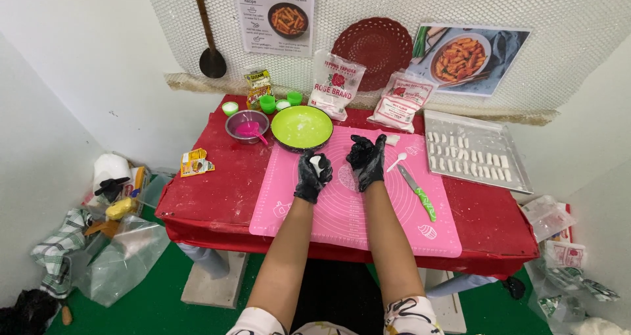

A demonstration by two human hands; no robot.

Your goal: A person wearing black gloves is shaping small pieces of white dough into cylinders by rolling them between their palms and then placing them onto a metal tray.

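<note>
1. I see my left hand (312, 175), in a black glove, curled around a small white lump of dough (317, 163), gripping it above the pink silicone baking mat (355, 203).
2. My right hand (367, 159), also black-gloved, sits just beside the left with its fingers loosely bent; I cannot tell whether it holds anything.
3. Just right of that hand lie a small white plastic spoon (397, 161) and a green-handled knife (418, 191), both on the mat.
4. Beyond both hands stands a round lime-green bowl (302, 127), dusted white inside.
5. Left of the bowl is a small metal bowl with a pink scoop (248, 126).
6. Far right, a metal tray of white dough pieces (473, 149) rests on the red surface (217, 190).
</note>
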